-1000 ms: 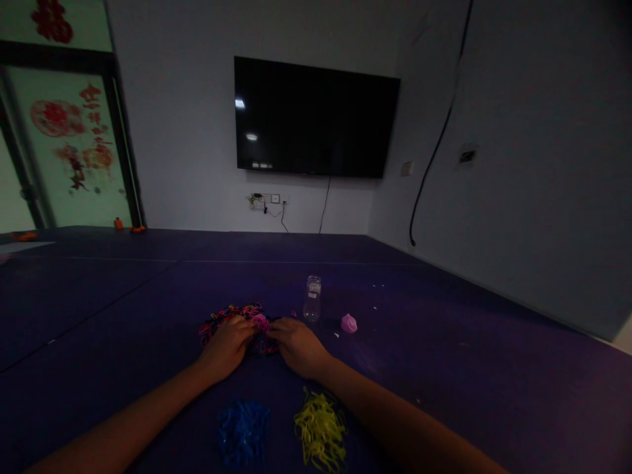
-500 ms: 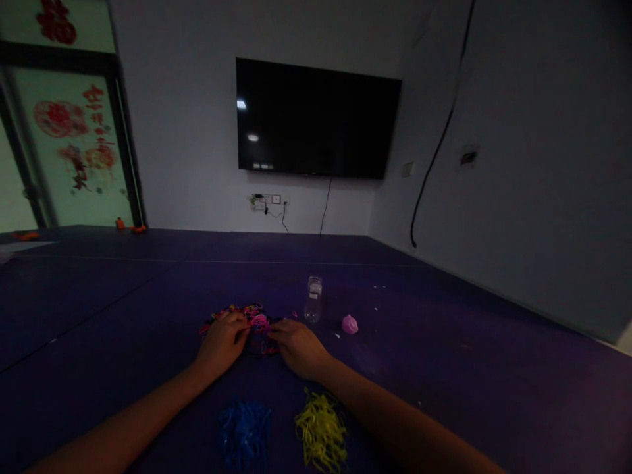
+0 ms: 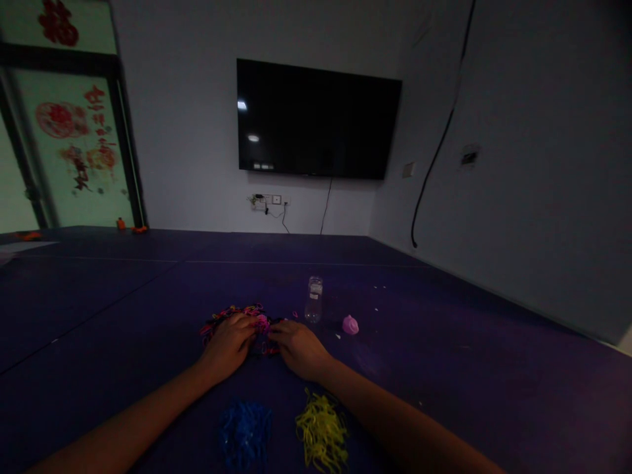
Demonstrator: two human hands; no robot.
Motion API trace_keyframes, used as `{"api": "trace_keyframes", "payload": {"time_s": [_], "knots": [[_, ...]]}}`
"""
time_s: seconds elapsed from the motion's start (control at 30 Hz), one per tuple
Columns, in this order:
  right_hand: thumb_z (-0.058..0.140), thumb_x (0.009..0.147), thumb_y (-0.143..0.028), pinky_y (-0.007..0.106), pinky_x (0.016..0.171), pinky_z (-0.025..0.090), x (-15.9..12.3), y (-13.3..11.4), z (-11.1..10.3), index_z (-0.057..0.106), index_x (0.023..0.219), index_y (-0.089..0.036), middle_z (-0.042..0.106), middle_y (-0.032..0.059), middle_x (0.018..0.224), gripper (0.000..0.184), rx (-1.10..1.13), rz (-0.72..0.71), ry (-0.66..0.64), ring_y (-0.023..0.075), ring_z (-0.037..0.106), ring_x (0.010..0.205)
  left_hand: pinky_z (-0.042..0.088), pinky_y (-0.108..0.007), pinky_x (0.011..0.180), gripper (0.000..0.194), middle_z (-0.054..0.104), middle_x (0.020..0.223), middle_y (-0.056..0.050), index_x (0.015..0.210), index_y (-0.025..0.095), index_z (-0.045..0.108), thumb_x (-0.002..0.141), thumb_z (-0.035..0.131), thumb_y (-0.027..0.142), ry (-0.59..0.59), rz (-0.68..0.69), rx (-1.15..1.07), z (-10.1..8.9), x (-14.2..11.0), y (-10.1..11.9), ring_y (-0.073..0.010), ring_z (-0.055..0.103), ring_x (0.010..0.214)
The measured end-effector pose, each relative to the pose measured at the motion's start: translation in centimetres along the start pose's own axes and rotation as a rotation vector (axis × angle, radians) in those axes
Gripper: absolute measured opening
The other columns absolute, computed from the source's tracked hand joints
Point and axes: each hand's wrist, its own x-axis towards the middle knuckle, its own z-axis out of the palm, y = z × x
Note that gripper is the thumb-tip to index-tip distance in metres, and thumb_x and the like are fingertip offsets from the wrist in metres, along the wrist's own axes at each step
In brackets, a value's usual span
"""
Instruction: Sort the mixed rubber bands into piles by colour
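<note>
A loose heap of small mixed-colour rubber bands (image 3: pixel 228 315), pink, red, orange and dark, lies on the purple surface in front of me. My left hand (image 3: pixel 230 343) rests over its near side, fingers together and closed on pink bands in the middle. From the right, my right hand (image 3: pixel 300 345) meets the same pink clump, its thumb and fingers pinched at the bands. The exact bands between the fingertips are too small and dark to single out. Nearer to me sit a pile of blue rubber bands (image 3: pixel 244 431) and, right of it, a pile of yellow rubber bands (image 3: pixel 322 433).
A clear plastic bottle (image 3: pixel 313 301) stands upright beyond my right hand. To its right is a small pink knotted-looking object (image 3: pixel 350 324). White scraps lie near it. A television (image 3: pixel 318 118) hangs on the far wall; a black cable (image 3: pixel 434 155) runs down the right wall.
My left hand has shifted slightly right and forward, its fingers now lying over the pink bands. The right hand has barely moved. The blue and yellow piles look the same.
</note>
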Motion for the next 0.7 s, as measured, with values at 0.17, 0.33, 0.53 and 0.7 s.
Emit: {"api": "trace_keyframes", "payload": {"time_s": [0.17, 0.33, 0.53, 0.7], "knots": [[0.044, 0.077, -0.006, 0.032, 0.093, 0.041, 0.04, 0.00, 0.03, 0.064, 0.104, -0.017, 0.060, 0.0086, 0.115, 0.035, 0.007, 0.000, -0.001, 0.0183, 0.053, 0.107, 0.045, -0.039, 0.089, 0.033, 0.067, 0.104, -0.005, 0.097, 0.021, 0.067, 0.076, 0.048, 0.004, -0.060, 0.012, -0.001, -0.01, 0.06, -0.14, -0.0214, 0.056, 0.102], [0.045, 0.077, -0.007, 0.032, 0.094, 0.039, -0.06, 0.09, 0.14, 0.063, 0.103, -0.017, 0.060, 0.0079, 0.115, 0.033, 0.000, 0.002, 0.005, 0.0183, 0.052, 0.107, 0.045, -0.041, 0.088, 0.026, 0.068, 0.102, -0.006, 0.086, 0.019, 0.069, 0.076, 0.050, 0.005, -0.088, -0.003, -0.019, -0.22, 0.19, 0.09, -0.0222, 0.057, 0.100], [0.045, 0.077, -0.008, 0.031, 0.093, 0.040, -0.05, 0.16, 0.23, 0.064, 0.101, -0.016, 0.060, 0.0083, 0.115, 0.031, 0.000, -0.010, 0.010, 0.0184, 0.053, 0.105, 0.046, -0.038, 0.082, 0.021, 0.068, 0.091, -0.005, 0.075, 0.018, 0.067, 0.076, 0.051, 0.005, -0.060, -0.005, 0.000, -0.30, 0.17, 0.29, -0.0215, 0.058, 0.093], [0.045, 0.078, -0.008, 0.031, 0.092, 0.041, -0.03, 0.00, 0.04, 0.064, 0.101, -0.017, 0.060, 0.0090, 0.114, 0.031, -0.021, 0.003, -0.007, 0.0181, 0.053, 0.105, 0.047, -0.035, 0.080, 0.021, 0.068, 0.088, -0.006, 0.078, 0.018, 0.067, 0.079, 0.049, 0.006, -0.035, 0.001, -0.019, -0.38, 0.22, 0.39, -0.0196, 0.059, 0.089]]}}
